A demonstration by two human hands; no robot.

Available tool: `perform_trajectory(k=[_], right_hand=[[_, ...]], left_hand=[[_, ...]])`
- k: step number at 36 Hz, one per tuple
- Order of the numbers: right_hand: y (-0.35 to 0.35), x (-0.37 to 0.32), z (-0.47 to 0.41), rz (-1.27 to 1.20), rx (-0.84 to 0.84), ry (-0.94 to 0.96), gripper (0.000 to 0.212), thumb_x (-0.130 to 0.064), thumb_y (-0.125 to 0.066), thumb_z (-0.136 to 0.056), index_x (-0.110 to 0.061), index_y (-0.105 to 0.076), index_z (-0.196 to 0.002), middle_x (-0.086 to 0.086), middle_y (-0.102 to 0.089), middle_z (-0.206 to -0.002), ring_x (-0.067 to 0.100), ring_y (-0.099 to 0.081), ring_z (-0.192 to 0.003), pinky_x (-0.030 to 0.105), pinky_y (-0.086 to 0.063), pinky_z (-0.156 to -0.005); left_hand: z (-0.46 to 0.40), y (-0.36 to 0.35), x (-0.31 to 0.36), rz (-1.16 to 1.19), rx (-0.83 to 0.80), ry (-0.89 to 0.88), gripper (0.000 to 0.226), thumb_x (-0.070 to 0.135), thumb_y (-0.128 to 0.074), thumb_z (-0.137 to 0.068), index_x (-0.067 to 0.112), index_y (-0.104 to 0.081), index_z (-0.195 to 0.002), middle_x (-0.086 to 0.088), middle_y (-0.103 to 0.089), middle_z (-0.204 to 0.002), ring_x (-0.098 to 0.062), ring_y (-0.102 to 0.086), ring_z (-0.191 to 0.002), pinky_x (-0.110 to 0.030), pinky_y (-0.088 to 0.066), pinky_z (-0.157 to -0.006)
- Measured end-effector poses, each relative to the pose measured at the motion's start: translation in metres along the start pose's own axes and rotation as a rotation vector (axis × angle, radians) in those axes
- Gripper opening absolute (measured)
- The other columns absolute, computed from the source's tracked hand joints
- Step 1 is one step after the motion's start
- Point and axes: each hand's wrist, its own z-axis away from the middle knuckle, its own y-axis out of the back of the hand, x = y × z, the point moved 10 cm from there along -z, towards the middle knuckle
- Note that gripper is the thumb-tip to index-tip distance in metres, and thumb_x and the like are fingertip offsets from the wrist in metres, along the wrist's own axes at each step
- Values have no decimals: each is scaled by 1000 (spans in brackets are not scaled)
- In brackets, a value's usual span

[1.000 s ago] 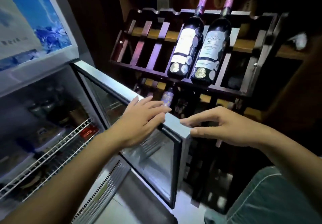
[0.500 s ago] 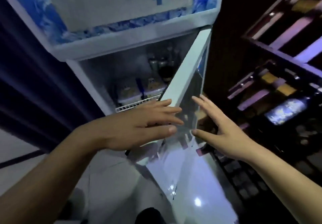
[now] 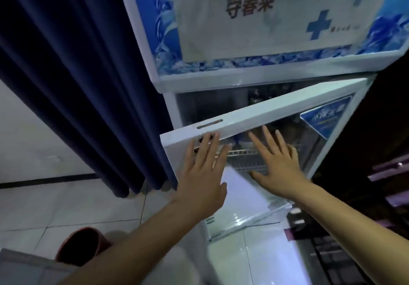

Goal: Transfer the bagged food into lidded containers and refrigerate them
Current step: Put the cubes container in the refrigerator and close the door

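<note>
While the fridge (image 3: 254, 78) stands straight ahead of me with its glass door (image 3: 254, 116) ajar, the door's long top edge slants from lower left to upper right, hinged on the right, so its free end lies on my left. My left hand (image 3: 204, 174) is spread flat on that free corner and is the nearer one to push; my right hand (image 3: 278, 163) is spread flat on the glass. Of the containers, I can only make out dim shapes above the wire shelf (image 3: 243, 154).
</note>
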Motion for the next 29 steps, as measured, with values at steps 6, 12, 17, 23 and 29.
perform_trajectory(k=[6,12,17,23,29], right_hand=[[-1,-2,-50,127,-37,-56,98,-63,-52,-90,-48,24,-150,-8,32,-162,29,23,-151,60,-4,-120],[-3,-11,-84,128,-94,-122,96,-57,-54,-91,-47,18,-152,-7,25,-164,29,22,-151,61,-1,-120],[-6,-24,-95,105,-101,-146,95,-56,-55,-91,-47,16,-153,-8,24,-165,28,21,-151,61,-1,-120],[-39,-78,-82,14,-153,-109,89,-62,-52,-91,-51,12,-152,-12,25,-164,24,21,-151,61,-3,-119],[-115,-198,-62,-22,-306,154,83,-66,-46,-91,-58,14,-147,-16,35,-156,18,26,-150,54,3,-120]], left_hand=[[-45,-44,-59,61,21,96,93,41,-55,-86,16,-7,-161,-10,19,-165,-31,20,-152,-58,12,-121],[-78,-82,-126,104,-115,261,101,58,-49,-90,23,18,-157,-1,35,-160,-36,27,-149,-60,14,-118],[-79,-87,-136,166,-121,171,97,51,-52,-92,27,15,-159,0,36,-161,-39,32,-146,-57,11,-121],[-37,-59,-155,570,22,117,84,38,-57,-95,36,-4,-160,7,17,-167,-22,22,-152,-43,4,-124],[93,-64,-241,735,134,483,79,45,-62,-94,40,-16,-157,17,5,-165,-9,16,-152,-31,1,-122]])
